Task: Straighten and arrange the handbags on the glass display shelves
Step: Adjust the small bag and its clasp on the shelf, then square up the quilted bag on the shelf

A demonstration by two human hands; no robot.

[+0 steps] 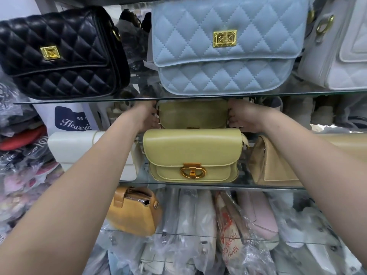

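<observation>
The upper glass shelf (79, 101) caps the middle tier just above the rear yellow bag (192, 114). The front yellow bag (190, 151) blocks straight entry. The side gaps beside it, bounded by the white bag (69, 147) and the beige bag (266, 167), are each filled by a forearm.

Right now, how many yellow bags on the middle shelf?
2: front bag at the shelf edge; rear bag behind it, held by left hand and right hand. Others may be hidden.
</observation>
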